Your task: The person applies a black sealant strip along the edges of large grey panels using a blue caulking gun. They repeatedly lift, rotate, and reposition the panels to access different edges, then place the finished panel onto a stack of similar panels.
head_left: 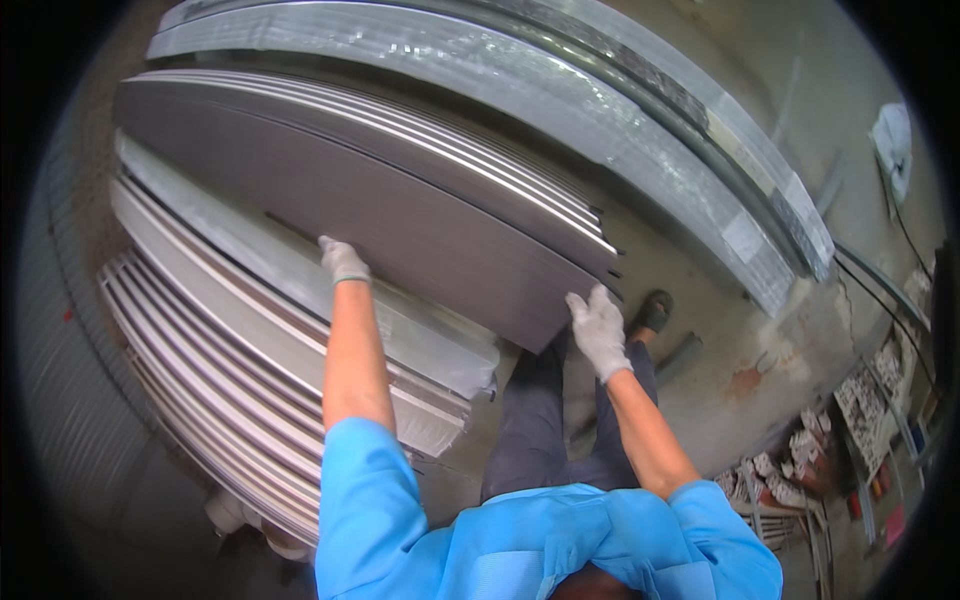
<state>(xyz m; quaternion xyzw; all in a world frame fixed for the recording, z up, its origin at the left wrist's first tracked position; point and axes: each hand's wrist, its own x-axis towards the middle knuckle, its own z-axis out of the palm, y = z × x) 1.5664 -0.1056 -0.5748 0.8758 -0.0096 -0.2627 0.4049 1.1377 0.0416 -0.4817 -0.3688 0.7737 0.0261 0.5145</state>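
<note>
A long, flat, dark grey-brown panel [400, 235] lies tilted across the view, in front of several similar panels with pale edges [440, 140] stacked on edge. My left hand [345, 262], in a whitish glove, is closed over the panel's near long edge, its fingertips partly out of sight. At the panel's right end my right hand [601, 338], gloved too, holds the end edge. Its thumb and fingers point up onto the panel, and part of the grip is hidden.
Plastic-wrapped long packs [620, 140] lie on the far side. Nearer left are a wrapped pack [440, 345] and a stack of pale-edged panels [220, 390]. At right, cables [895, 320] run over the floor beside patterned metal pieces [860, 410] and a pale bag [892, 150].
</note>
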